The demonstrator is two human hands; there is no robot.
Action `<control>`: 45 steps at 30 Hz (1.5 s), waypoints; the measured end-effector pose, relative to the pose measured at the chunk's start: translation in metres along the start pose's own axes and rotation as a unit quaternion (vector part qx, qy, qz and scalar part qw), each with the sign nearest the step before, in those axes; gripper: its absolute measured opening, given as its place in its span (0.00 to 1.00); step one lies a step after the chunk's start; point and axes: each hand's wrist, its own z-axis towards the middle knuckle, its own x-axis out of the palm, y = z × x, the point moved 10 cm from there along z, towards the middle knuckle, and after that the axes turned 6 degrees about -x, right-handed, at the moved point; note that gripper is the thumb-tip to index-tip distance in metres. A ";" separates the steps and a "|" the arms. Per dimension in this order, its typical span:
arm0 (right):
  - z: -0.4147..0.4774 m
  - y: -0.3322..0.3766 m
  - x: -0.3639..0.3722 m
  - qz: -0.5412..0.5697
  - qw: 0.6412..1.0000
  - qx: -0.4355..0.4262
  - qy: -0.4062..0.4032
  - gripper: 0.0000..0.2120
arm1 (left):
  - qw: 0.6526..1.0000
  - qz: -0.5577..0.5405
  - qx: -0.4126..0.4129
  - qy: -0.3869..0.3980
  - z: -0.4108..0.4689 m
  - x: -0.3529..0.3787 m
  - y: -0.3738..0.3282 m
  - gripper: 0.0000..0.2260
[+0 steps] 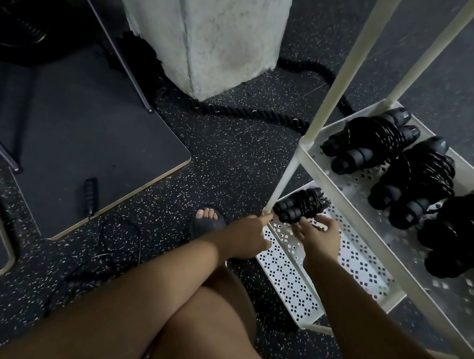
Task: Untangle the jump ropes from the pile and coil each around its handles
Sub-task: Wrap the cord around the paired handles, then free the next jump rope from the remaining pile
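Observation:
A coiled black jump rope (300, 208), wound around its two handles, lies at the far corner of the white perforated lower shelf (289, 277). My left hand (247, 237) reaches across my legs, and its outstretched forefinger touches the handle ends. My right hand (319, 236) is under the bundle, with its fingertips holding the bundle's near side. Another black jump rope lies loose on the speckled floor, its handle (91, 194) on the mat edge and its thin cord (113, 254) tangled by my knee.
Three coiled jump ropes (411, 175) lie on the rack's upper shelf (332, 188). The rack's white posts (344, 70) rise at the right. A concrete pillar (212, 33) with a thick black battle rope (251, 112) around it stands ahead. A dark mat (89, 131) lies to the left, and my sandalled foot (206, 221) rests beside the rack.

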 end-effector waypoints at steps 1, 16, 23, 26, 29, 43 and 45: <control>-0.002 -0.002 0.002 0.003 1.000 0.004 0.008 0.13 | 1.000 -0.009 0.002 -0.007 -0.001 -0.002 0.001 0.34; -0.021 -0.004 -0.007 -0.115 0.993 0.002 0.006 0.14 | 0.995 -0.072 -0.010 -0.071 -0.031 -0.022 0.028 0.17; -0.064 0.027 0.032 -0.236 0.959 -0.104 0.117 0.06 | 0.962 -0.216 -0.079 -0.145 -0.066 -0.048 0.110 0.08; -0.091 0.031 0.078 -0.271 0.930 -0.123 0.216 0.08 | 0.936 -0.269 -0.129 -0.185 -0.098 -0.055 0.154 0.06; -0.116 0.023 0.131 -0.283 0.902 -0.111 0.306 0.09 | 0.915 -0.318 -0.145 -0.202 -0.130 -0.052 0.200 0.05; -0.181 -0.125 0.322 -0.515 0.665 -0.063 0.537 0.06 | 0.879 -0.314 -0.263 -0.242 -0.193 -0.006 0.384 0.10; -0.183 -0.147 0.337 -0.553 0.606 -0.086 0.566 0.07 | 0.894 -0.262 -0.283 -0.229 -0.186 0.007 0.405 0.13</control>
